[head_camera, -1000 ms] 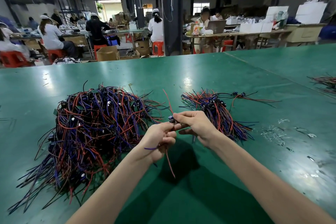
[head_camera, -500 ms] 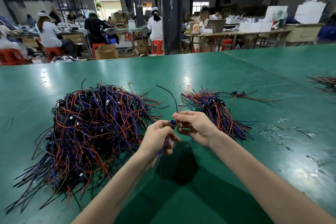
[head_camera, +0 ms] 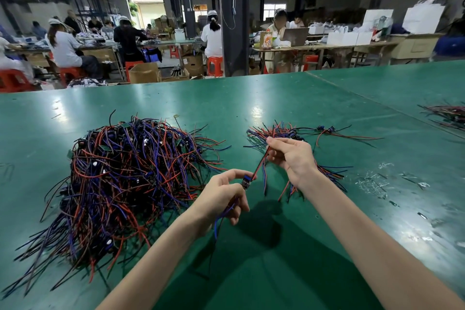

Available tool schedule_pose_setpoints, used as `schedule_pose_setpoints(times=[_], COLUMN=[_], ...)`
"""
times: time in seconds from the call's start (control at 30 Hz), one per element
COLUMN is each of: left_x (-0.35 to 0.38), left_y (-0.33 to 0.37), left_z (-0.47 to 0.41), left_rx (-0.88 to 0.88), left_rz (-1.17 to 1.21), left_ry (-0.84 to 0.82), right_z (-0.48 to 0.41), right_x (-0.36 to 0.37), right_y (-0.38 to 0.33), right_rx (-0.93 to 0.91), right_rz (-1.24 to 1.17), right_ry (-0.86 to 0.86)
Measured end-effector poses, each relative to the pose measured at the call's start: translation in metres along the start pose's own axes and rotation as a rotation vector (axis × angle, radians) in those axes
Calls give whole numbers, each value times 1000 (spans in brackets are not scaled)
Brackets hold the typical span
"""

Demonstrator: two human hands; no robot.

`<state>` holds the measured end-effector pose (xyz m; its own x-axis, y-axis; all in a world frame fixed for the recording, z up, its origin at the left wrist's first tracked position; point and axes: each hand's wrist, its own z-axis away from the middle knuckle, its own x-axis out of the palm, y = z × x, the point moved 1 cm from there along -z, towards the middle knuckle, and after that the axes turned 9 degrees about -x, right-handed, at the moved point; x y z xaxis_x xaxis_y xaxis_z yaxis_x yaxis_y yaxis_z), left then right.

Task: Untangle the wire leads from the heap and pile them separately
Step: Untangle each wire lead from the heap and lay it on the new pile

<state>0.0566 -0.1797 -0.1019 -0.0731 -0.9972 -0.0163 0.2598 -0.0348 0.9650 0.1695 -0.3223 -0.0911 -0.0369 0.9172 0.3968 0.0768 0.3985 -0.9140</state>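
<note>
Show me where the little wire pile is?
In the head view, the little pile lies on the green table, right of the big heap, behind the right hand.

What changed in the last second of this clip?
The right hand has moved up and right, away from the left hand, drawing the wire lead straight between them. Both hands keep pinching it. The tangled heap and the sorted pile lie as before.

A big factory work hall
Long green table (head_camera: 251,98); workers (head_camera: 212,38) in white caps on red stools (head_camera: 215,65); cardboard boxes (head_camera: 144,73); a big heap of wires (head_camera: 130,171).
</note>
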Motion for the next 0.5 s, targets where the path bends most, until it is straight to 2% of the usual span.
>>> schedule_pose_setpoints(times=[0.23,0.5], left_x=[0,8], left_y=[-1,-7], left_z=[1,-1], left_rx=[-25,-20], left_rz=[-11,100], left_ry=[-47,80], right_z=[1,4], right_x=[1,5], right_y=[-3,1], right_rx=[7,-24], right_rz=[-69,-36], right_ry=[-24,-65])
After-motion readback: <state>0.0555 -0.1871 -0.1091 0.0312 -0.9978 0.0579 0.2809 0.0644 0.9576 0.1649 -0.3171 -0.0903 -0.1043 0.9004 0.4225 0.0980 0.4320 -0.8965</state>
